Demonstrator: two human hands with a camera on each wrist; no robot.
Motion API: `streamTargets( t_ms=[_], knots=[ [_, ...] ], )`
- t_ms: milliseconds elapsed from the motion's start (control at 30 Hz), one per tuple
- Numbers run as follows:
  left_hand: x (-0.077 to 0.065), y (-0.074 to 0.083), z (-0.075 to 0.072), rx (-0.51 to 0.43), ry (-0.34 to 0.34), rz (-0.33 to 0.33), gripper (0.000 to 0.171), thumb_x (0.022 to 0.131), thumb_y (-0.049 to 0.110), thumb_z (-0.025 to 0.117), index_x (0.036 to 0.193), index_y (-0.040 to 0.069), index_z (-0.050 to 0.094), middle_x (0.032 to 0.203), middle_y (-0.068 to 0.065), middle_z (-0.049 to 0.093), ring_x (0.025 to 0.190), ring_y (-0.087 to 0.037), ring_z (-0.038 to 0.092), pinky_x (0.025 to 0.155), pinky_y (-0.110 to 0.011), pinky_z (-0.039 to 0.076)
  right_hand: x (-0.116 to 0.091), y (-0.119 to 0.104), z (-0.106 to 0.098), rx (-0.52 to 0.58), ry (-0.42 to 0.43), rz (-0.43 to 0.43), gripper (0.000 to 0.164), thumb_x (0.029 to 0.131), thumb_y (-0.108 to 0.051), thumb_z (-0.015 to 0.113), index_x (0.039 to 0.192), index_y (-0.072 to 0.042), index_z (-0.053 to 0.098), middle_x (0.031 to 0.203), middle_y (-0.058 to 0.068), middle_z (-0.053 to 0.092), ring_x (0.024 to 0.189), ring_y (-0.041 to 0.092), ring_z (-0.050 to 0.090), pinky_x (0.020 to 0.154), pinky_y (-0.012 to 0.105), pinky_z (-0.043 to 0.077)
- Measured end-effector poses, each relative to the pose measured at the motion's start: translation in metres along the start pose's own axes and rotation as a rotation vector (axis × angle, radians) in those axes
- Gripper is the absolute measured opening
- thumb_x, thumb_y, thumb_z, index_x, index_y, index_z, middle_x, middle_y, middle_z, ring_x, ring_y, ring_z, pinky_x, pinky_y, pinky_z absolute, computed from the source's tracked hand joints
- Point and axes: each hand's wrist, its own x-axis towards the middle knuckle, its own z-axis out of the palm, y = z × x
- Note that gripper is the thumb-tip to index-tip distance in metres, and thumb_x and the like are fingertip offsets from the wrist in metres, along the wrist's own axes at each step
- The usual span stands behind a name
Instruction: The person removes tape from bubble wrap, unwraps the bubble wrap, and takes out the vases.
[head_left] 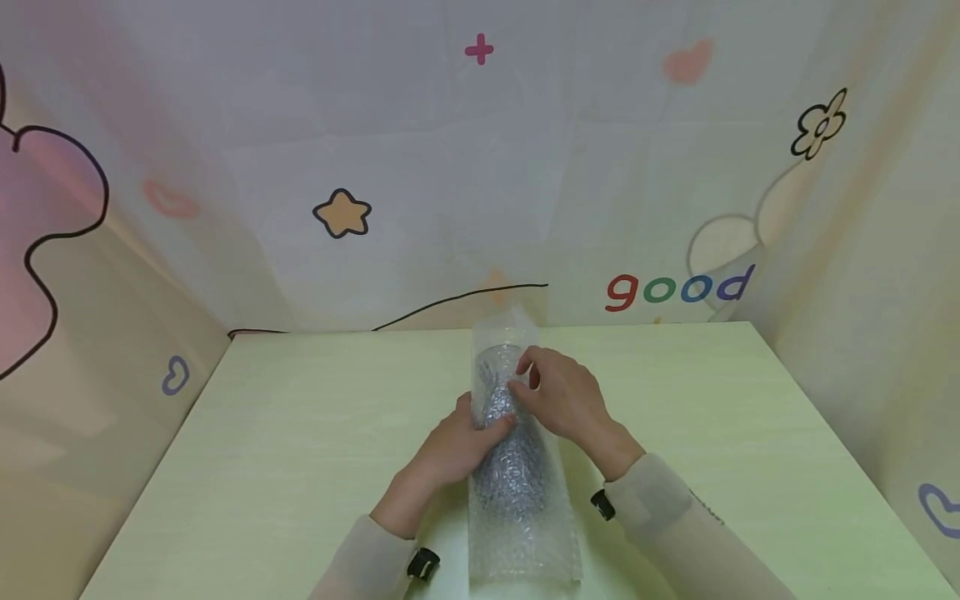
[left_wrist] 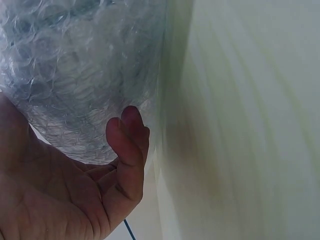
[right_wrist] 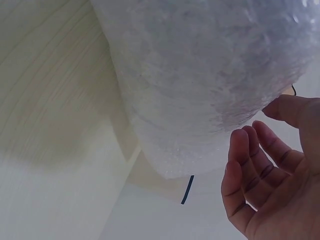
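Nearest, pale sleeves are seen on both sides of a bubble-wrapped bundle, which is held lengthwise at the middle of the table. At the bundle's left it is gripped by the left hand, thumb laid across it. At the bundle's right, farther along, the right hand is loosely curled against the wrap; whether anything is pinched cannot be told. Beyond the bundle, a printed backdrop is seen.

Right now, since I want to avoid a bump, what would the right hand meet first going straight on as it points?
Most likely the bubble wrap: the right hand points across its upper part and seems at or very near it, though contact is hard to judge.
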Motion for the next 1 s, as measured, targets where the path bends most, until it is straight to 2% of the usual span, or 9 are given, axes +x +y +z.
streamTargets(
  t_ms=[167, 500, 733, 1000],
  knots=[
    [-0.0007, 0.0002, -0.0005, 0.008, 0.003, 0.002, 0.103, 0.095, 0.073, 0.053, 0.164, 0.004, 0.02, 0.143, -0.023, 0.058, 0.118, -0.033, 0.066, 0.091, -0.053, 0.057, 0.0001, -0.0001, 0.0015, 0.009, -0.012, 0.009, 0.017, 0.096, -0.029, 0.071, 0.1, -0.013, 0.066, 0.075, 0.001, 0.06, 0.059, 0.016, 0.051, 0.052, 0.029, 0.041],
    [-0.0004, 0.0001, 0.0007, 0.008, 0.008, 0.016, 0.101, 0.096, 0.07, 0.053, 0.162, 0.001, 0.022, 0.141, -0.025, 0.059, 0.119, -0.034, 0.065, 0.091, -0.054, 0.057, -0.0009, 0.0012, 0.0057, 0.019, -0.039, 0.016, 0.016, 0.099, -0.028, 0.065, 0.098, -0.012, 0.063, 0.07, 0.001, 0.057, 0.056, 0.016, 0.049, 0.051, 0.03, 0.038],
    [-0.0009, -0.0001, 0.0006, 0.016, 0.007, 0.013, 0.101, 0.096, 0.071, 0.053, 0.162, 0.001, 0.022, 0.142, -0.025, 0.059, 0.118, -0.034, 0.066, 0.089, -0.053, 0.058, -0.0015, 0.0013, 0.006, 0.035, -0.047, 0.014, 0.013, 0.099, -0.024, 0.062, 0.098, -0.011, 0.063, 0.074, 0.001, 0.058, 0.059, 0.016, 0.05, 0.053, 0.03, 0.039],
    [-0.0013, -0.0007, -0.0006, 0.006, -0.003, 0.019, 0.101, 0.096, 0.071, 0.053, 0.161, 0.001, 0.022, 0.142, -0.025, 0.058, 0.118, -0.034, 0.066, 0.088, -0.052, 0.058, -0.0028, 0.0045, 0.0075, 0.106, -0.038, 0.012, 0.013, 0.101, -0.021, 0.059, 0.1, -0.009, 0.061, 0.078, 0.003, 0.058, 0.063, 0.016, 0.051, 0.056, 0.03, 0.041]
  ],
)
